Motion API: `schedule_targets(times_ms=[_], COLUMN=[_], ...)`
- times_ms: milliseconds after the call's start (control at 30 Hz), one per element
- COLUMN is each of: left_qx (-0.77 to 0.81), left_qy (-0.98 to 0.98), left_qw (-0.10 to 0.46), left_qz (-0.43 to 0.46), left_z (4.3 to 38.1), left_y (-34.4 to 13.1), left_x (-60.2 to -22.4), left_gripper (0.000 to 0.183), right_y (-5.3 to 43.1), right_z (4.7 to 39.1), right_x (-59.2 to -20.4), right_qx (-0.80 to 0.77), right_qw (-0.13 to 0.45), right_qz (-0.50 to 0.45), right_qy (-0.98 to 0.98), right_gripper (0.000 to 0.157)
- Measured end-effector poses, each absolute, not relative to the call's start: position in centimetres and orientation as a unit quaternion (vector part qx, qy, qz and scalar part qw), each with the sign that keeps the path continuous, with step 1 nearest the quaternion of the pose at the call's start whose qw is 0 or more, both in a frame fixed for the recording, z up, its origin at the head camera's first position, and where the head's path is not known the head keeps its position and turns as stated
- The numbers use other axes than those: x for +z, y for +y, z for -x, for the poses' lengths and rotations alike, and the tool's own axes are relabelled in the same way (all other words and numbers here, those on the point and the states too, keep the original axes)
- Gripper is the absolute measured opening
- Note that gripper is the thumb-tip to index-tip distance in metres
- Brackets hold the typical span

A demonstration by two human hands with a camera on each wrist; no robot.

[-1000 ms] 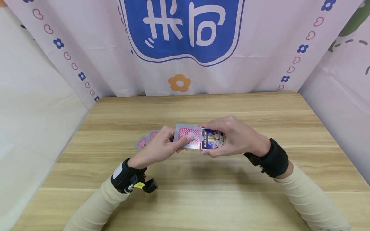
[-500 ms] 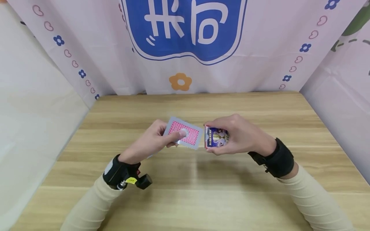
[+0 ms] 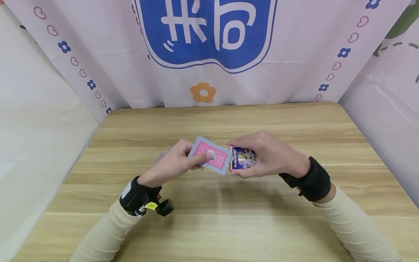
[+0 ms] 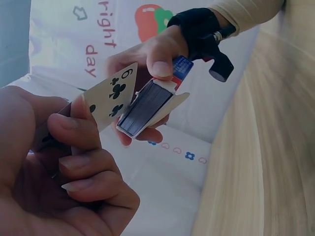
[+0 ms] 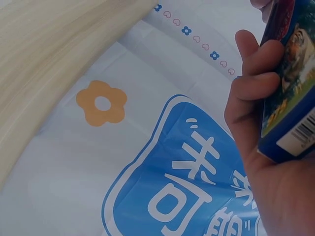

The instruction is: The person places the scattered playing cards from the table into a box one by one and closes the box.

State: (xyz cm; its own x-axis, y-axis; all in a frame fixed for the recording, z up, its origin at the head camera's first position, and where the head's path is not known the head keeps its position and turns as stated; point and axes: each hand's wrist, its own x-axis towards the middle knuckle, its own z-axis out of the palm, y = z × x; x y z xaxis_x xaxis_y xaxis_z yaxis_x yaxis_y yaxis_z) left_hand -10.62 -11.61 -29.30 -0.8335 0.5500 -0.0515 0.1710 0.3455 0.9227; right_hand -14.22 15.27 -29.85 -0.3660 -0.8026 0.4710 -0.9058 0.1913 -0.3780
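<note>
A single playing card (image 3: 218,160) with a pink-and-white checked back, a pale oval in its middle and a plain greyish border is tilting above the tabletop's middle, well short of the far edge. The left hand (image 3: 173,162) is pinching it, thumb on the back and fingers curling beneath. In the left wrist view its white face is showing a black "6" and club marks.

The right hand (image 3: 275,154) is gripping a small dark-blue cardboard card box (image 3: 243,159) by its long sides, just beside the card; whether they are touching cannot be told. The box is bearing a gold cup picture, with characters too small to read. Its open end is facing the card, showing a tight stack of card edges (image 4: 147,110) and a white flap (image 4: 170,108). Another face is carrying a tiger picture (image 5: 300,46), and a white barcode label (image 5: 302,135) is sitting on the blue end.

Pale edges (image 3: 159,158) are peeking past the left hand over the pale wood-grain tabletop (image 3: 209,225). Beyond its far edge, a white printed cloth (image 3: 294,43) is hanging with a blue shield emblem (image 3: 196,58) and large white characters; other fabric is reading "right" (image 4: 106,24) and "day" (image 4: 91,61).
</note>
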Motion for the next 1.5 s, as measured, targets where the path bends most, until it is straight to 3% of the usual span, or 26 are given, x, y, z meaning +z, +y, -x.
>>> schedule_targets(times_ms=[267,633,933,1500], left_qx=[0.521,0.529,0.519,0.534], left_qy=[0.802,0.805,0.810,0.810], left_qw=[0.187,0.049,0.081,-0.047], left_qz=[-0.226,-0.264,-0.260,-0.239], left_z=[10.8,10.8,10.8,9.8], left_y=[-11.6,-10.5,-10.8,-8.2], left_x=[-29.4,-30.5,-30.3,-32.7], left_gripper=[0.022,0.021,0.022,0.030], right_y=[15.2,14.6,15.1,14.6], right_z=[14.1,14.1,14.3,14.2], right_x=[-30.0,-30.0,-29.9,-30.5], right_qx=[0.308,0.311,0.314,0.330], right_qw=[0.081,0.097,0.070,0.118], right_qz=[-0.554,-0.520,-0.535,-0.498], right_qy=[-0.769,-0.790,-0.781,-0.793], right_gripper=[0.057,0.059,0.060,0.057])
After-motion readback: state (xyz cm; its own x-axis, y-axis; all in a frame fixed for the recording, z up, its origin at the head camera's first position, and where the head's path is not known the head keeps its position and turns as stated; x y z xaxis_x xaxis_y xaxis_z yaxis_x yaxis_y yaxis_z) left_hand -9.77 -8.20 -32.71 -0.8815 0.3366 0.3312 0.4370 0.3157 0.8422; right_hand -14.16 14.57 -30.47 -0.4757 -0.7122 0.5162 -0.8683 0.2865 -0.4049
